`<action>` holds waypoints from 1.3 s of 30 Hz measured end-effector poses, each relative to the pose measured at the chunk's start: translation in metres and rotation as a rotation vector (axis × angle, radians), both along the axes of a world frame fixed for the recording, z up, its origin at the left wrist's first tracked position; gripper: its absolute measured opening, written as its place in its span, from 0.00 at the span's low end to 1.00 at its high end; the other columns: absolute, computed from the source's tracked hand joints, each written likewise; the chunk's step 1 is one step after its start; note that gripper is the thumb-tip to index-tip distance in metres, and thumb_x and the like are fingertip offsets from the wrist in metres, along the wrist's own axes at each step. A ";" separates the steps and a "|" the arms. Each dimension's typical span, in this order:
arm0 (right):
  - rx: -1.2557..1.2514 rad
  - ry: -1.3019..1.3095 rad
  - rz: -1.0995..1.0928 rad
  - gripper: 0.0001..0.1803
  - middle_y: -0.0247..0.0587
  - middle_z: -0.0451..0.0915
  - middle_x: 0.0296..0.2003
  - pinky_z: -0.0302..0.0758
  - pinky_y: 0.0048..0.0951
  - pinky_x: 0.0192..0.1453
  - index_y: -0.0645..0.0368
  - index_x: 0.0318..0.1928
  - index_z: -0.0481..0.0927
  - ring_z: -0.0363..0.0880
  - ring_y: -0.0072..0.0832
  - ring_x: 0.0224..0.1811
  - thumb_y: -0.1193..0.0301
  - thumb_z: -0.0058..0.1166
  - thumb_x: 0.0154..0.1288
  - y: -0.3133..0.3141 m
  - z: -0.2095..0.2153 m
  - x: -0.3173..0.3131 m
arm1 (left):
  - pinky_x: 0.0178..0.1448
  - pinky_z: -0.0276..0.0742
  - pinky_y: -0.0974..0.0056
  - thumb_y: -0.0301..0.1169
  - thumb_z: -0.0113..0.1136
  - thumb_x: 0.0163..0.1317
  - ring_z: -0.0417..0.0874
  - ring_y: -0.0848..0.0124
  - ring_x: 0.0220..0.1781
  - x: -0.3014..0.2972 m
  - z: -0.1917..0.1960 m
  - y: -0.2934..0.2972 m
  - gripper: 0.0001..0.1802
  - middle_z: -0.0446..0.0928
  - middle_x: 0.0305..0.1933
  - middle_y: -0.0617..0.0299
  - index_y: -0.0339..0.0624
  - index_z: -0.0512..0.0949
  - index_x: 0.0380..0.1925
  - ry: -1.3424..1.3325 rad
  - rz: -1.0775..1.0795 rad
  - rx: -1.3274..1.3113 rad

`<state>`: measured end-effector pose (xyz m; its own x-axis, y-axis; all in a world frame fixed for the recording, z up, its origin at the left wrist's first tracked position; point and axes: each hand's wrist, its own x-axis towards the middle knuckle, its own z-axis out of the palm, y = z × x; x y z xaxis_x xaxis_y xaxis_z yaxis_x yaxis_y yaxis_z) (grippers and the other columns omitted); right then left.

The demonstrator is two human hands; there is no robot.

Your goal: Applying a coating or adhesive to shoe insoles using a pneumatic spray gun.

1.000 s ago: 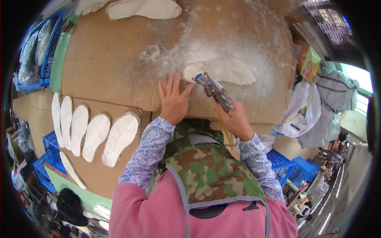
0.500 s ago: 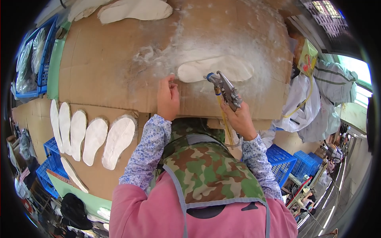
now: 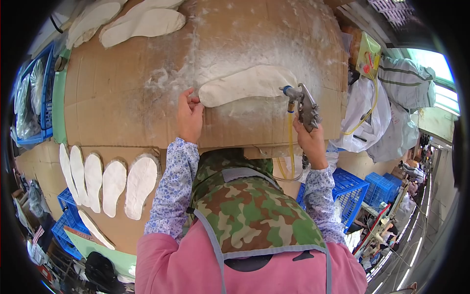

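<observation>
In my right hand (image 3: 312, 142) is a metal spray gun (image 3: 307, 109) with a blue ring at its nozzle and a yellow hose below. Its nozzle points left, over the right end of a white insole (image 3: 245, 87) lying flat on the cardboard (image 3: 117, 108). My left hand (image 3: 190, 120) is beside the insole's left end, fingers loosely bent and apart, with nothing visible in them. Whether a fingertip touches the insole's edge I cannot tell.
Several white insoles (image 3: 142, 187) stand in a row on lower cardboard at the left; more insoles (image 3: 147, 25) lie at the far left. Whitish overspray coats the cardboard. A blue crate (image 3: 48, 93) sits left, another crate (image 3: 350, 188) right, near white plastic bags (image 3: 368, 115).
The view has shifted. My right hand has carried the spray gun rightward along the insole, from near its middle to its right end. My left hand stays by the left end, and the insole is tilted slightly more.
</observation>
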<state>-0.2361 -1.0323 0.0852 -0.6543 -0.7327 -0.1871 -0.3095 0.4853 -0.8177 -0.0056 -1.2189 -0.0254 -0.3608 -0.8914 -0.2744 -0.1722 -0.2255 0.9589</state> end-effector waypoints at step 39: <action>-0.317 -0.581 -0.350 0.15 0.38 0.80 0.43 0.55 0.16 0.19 0.59 0.51 0.71 0.57 0.10 0.15 0.70 0.51 0.65 0.077 0.002 -0.112 | 0.31 0.69 0.68 0.25 0.56 0.56 0.72 0.75 0.26 -0.056 0.084 -0.012 0.04 0.73 0.25 0.65 0.38 0.74 0.32 0.290 0.120 0.124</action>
